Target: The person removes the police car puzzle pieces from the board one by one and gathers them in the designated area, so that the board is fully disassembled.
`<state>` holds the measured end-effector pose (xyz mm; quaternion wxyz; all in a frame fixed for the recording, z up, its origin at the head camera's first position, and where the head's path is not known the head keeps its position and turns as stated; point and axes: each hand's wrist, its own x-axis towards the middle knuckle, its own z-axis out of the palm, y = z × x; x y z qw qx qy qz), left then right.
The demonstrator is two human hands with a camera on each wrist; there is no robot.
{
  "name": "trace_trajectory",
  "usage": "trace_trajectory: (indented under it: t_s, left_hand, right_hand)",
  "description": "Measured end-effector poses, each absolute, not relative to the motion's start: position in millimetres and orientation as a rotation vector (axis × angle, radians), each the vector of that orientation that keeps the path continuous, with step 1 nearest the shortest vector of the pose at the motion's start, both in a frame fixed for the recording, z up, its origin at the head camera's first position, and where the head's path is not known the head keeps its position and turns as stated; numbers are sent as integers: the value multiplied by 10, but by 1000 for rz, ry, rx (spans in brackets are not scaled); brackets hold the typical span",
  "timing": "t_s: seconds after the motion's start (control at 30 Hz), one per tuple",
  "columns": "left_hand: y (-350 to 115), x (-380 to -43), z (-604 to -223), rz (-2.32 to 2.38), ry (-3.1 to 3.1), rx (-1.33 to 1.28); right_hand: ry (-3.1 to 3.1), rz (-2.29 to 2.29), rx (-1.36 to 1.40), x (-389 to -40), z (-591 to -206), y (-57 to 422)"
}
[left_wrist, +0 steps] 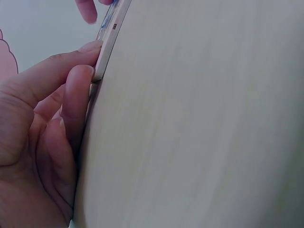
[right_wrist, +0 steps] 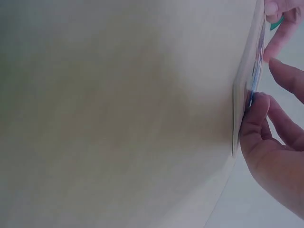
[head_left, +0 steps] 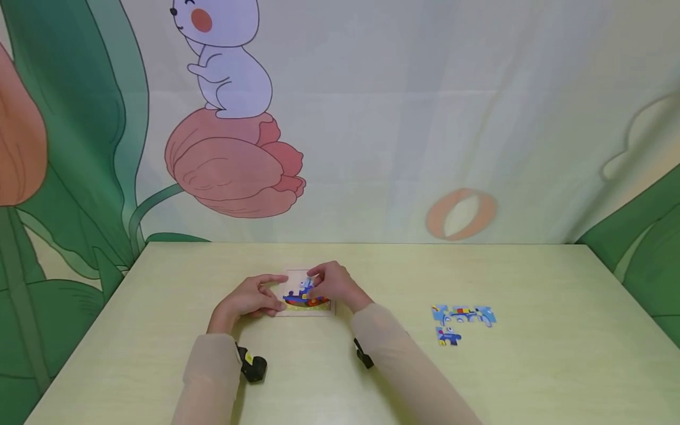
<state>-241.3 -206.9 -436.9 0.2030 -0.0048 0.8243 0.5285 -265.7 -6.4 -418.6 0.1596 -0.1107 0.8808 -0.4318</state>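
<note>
A small wooden puzzle board [head_left: 305, 313] lies on the table, partly filled with a colourful boat picture [head_left: 304, 301]. My left hand [head_left: 257, 296] holds its left side, with fingertips at the far and near corners; the left wrist view shows the left fingers [left_wrist: 76, 59] at the edge. Bent over the board's right part, my right hand [head_left: 334, 282] has thumb and forefinger spread about a blue puzzle piece [head_left: 306, 285]. In the right wrist view one right fingertip touches the puzzle [right_wrist: 255, 88] and another stands slightly above; whether they pinch the piece is unclear.
To the right, a joined strip of blue puzzle pieces [head_left: 464, 314] lies on the pale wooden table [head_left: 531, 366], with another puzzle piece [head_left: 448, 336] just below it. Behind the table's far edge hangs a printed curtain [head_left: 372, 147]. Black wrist devices [head_left: 254, 368] sit under both forearms.
</note>
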Motion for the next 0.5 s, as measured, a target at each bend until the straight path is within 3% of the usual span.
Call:
trace_trajectory:
  t_s: [0.5]
  left_hand:
    - [-2077,-2428,-4392,1479,2300,-27]
  right_hand:
    - [2576,-1078,-267,-2694,-4155,-157]
